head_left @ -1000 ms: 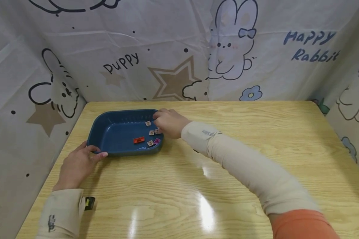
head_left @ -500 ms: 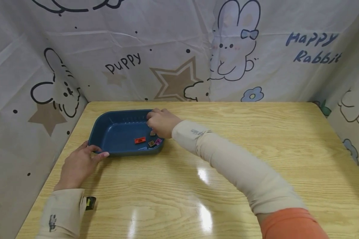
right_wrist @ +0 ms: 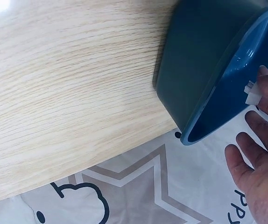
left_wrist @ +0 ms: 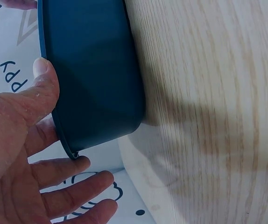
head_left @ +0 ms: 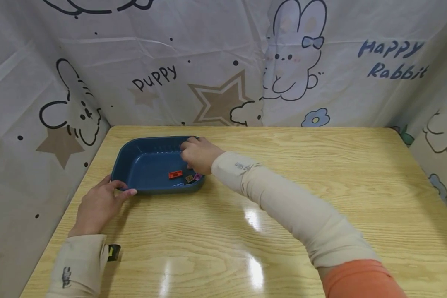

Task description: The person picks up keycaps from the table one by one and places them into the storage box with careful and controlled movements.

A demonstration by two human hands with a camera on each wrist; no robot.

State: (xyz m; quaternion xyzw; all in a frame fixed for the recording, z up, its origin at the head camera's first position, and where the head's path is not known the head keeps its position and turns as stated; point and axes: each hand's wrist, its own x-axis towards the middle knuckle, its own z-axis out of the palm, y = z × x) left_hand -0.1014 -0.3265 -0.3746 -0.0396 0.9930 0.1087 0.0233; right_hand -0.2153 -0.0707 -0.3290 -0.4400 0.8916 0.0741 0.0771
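Note:
My left hand (head_left: 98, 205) grips the near left corner of a dark blue plastic tray (head_left: 143, 165). In the left wrist view the thumb presses the tray's outer wall (left_wrist: 94, 79), and the other fingers are spread at the rim. My right hand (head_left: 201, 155) reaches over the tray's right end. Between its thumb and index finger it pinches a small white tile (right_wrist: 253, 95), clear in the right wrist view. On the tray floor lie a red rectangular tile (head_left: 175, 174), a tan square tile (head_left: 189, 178) and a purple tile (head_left: 197, 176). My right hand hides part of that end.
The tray stands at the back left of a light wooden table (head_left: 283, 198). Printed cloth (head_left: 216, 49) hangs behind the table and along both sides. A small black and yellow item (head_left: 113, 252) shows at my left wrist.
My right hand has moved slightly left, further over the tray. White tiles that showed beside it earlier are out of sight in the head view. My left hand keeps its grip.

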